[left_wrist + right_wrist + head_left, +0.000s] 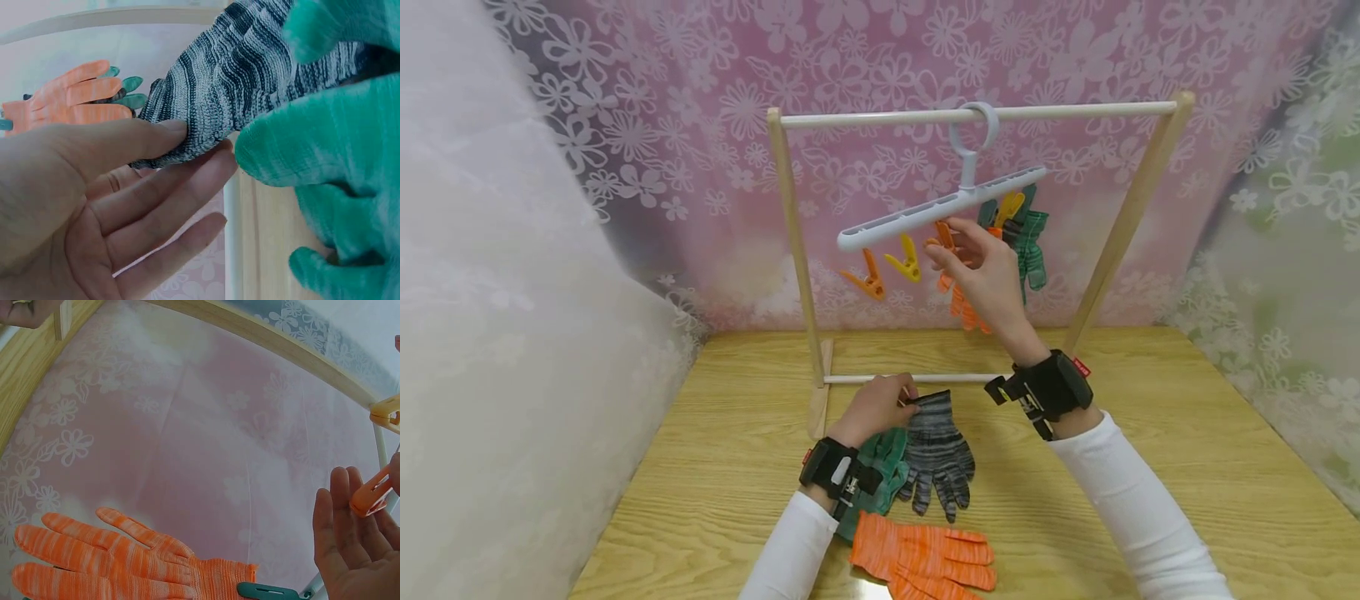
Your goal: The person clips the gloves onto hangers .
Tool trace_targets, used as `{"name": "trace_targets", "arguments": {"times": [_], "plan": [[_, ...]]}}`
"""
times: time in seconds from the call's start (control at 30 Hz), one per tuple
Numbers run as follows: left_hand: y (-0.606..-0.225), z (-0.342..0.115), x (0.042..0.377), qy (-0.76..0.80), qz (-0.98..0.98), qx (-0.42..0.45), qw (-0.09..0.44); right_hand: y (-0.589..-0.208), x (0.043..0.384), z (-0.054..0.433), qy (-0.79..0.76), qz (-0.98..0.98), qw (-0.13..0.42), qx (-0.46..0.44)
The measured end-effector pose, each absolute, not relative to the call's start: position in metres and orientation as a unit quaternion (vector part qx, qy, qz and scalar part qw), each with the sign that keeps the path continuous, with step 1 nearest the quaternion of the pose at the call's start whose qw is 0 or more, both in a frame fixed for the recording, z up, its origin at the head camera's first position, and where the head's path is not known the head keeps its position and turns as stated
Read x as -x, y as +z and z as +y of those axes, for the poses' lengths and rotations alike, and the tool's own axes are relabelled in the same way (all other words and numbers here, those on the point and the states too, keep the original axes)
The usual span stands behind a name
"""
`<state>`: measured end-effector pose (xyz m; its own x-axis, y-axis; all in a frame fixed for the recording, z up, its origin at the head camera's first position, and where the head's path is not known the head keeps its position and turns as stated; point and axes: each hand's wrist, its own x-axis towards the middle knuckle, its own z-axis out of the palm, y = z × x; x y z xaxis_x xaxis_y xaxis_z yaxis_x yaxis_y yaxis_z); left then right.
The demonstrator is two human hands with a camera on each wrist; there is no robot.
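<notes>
My left hand (880, 408) pinches the cuff of a grey-and-black striped glove (936, 450), thumb on top in the left wrist view. The glove's fingers point toward me, beside a green glove (887, 462) partly hidden under my left wrist. My right hand (988, 279) is raised to the grey hanger (917, 218) and holds an orange clip (370, 499) between thumb and fingers. To its left dangle a yellow clip (908, 260) and another orange clip (871, 279), both without gloves. Behind my right hand hang an orange glove (967, 310) and a green glove (1032, 250).
An orange glove (917, 554) lies on the wooden table (700, 500), nearest me. The hanger hooks over the top bar (1075, 111) of a wooden-sided rack, whose lower bar (940, 379) runs just behind the striped glove. A flowered curtain (715, 167) stands behind.
</notes>
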<state>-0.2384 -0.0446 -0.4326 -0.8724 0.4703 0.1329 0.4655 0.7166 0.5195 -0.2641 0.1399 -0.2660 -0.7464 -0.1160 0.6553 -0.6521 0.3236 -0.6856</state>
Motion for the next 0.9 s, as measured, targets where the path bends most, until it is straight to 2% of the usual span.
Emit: {"name": "trace_targets", "arguments": {"times": [0.33,0.6,0.9], "plan": [[-0.426,-0.049,0.239,0.365,0.896,-0.252,0.011,-0.266,0.263,0.148,0.510,-0.784,0.268,-0.229],[-0.423,-0.051,0.239,0.353,0.900,-0.251,-0.048,-0.267,0.264,0.152,0.511,-0.782,0.271,-0.230],[-0.420,-0.052,0.242,0.399,0.884,-0.234,-0.074,-0.266,0.263,0.157,0.525,-0.775,0.259,-0.237]]}}
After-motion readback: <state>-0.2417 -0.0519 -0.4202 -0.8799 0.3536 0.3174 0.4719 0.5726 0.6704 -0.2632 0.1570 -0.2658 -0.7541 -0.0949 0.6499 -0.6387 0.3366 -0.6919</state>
